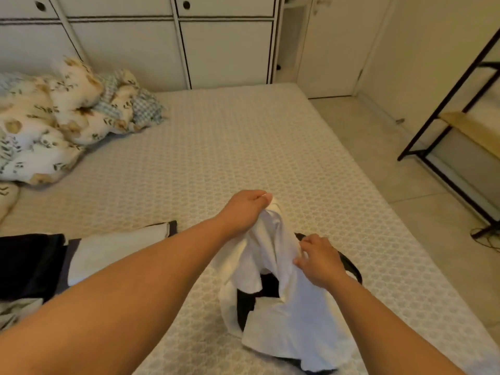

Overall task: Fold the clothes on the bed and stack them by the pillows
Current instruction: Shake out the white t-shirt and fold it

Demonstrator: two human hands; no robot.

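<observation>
A white garment (292,315) hangs crumpled over the near right part of the bed (216,147). My left hand (246,209) grips its upper edge and lifts it. Lower down, my right hand (319,261) pinches the cloth at its right side. Under the white garment lies a black garment (259,290), mostly hidden. At the near left lie a folded white piece (113,250) on a dark cloth and a black folded piece (27,261). A floral pillow edge (6,198) shows at the far left.
A bunched floral duvet (62,117) lies at the bed's far left corner. White wardrobe doors (221,50) stand behind the bed. A black metal shelf frame (454,125) stands on the tiled floor (419,185) to the right. A pale crumpled cloth (16,309) lies at the left edge.
</observation>
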